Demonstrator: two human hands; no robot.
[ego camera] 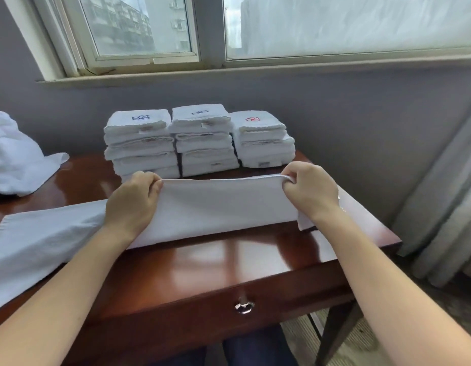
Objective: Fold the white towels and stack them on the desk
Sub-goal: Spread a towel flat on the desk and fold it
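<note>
A long white towel (218, 207) lies across the glossy wooden desk (229, 265), its left end reaching past the desk's left side. My left hand (134, 204) pinches the towel's raised far edge at the middle. My right hand (310, 191) pinches the same edge near the towel's right end. Between the hands the edge is lifted a little above the desk and pulled taut. Behind it stand three stacks of folded white towels: a left stack (140, 143), a middle stack (204, 140) and a lower right stack (263, 140).
A heap of unfolded white towels (15, 159) sits at the desk's far left. A drawer with a metal pull (244, 305) faces me. The grey wall and window sill (229, 72) stand behind the stacks. A curtain (445, 196) hangs at the right.
</note>
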